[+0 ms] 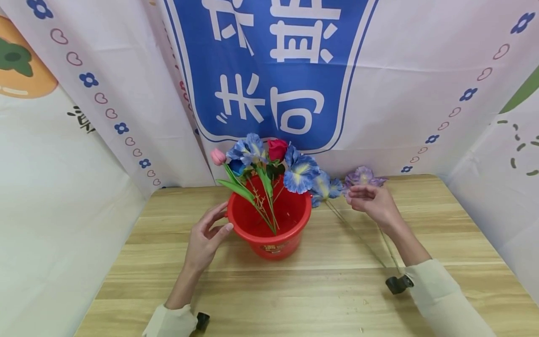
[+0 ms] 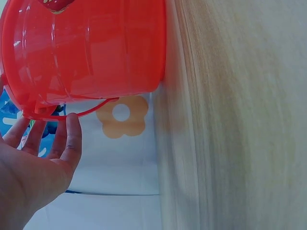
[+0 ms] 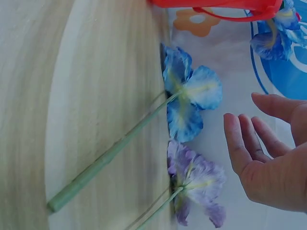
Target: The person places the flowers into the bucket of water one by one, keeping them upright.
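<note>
A red plastic bucket [image 1: 273,248] stands upright on the table with several artificial flowers in it: a pink tulip [image 1: 218,157], a red rose [image 1: 277,150] and blue irises [image 1: 301,174]. My left hand [image 1: 205,239] is at the bucket's left side; in the left wrist view its fingertips [image 2: 73,125] touch the thin red handle [image 2: 88,111] by the rim. Right of the bucket lie a loose blue iris [image 3: 204,88] and a purple iris [image 3: 204,184], stems toward me. Above them my right hand [image 1: 375,203] hovers with relaxed fingers, holding nothing.
The wood-grain table [image 1: 294,299] meets a white cloth backdrop [image 1: 391,93] with a blue printed panel [image 1: 269,70] behind the bucket. Cloth also hangs at both sides. Small bits of debris [image 1: 364,303] lie on the table near the right sleeve [image 1: 446,295].
</note>
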